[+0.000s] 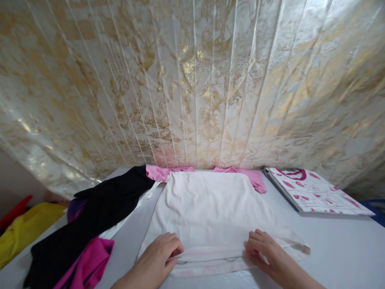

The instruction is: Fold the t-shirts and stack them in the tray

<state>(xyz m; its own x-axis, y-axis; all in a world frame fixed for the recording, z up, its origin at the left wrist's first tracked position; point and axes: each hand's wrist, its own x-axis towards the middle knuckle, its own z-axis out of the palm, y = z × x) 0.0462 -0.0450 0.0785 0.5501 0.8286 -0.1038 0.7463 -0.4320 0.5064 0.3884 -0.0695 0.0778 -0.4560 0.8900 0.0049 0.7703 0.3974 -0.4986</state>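
Both grips are pretty narrow: left hand pinching the near edge of a white shirt, right hand pinching it further along. Shirt's spread mid-table, pink sleeves at the far end. Black garment off left, folded pink-print top right, gold-patterned sheet behind.

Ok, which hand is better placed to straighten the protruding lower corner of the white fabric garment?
Probably the right hand: it is at the white fabric garment on the side where the protruding corner lies. The left hand is farther off, at the opposite side.
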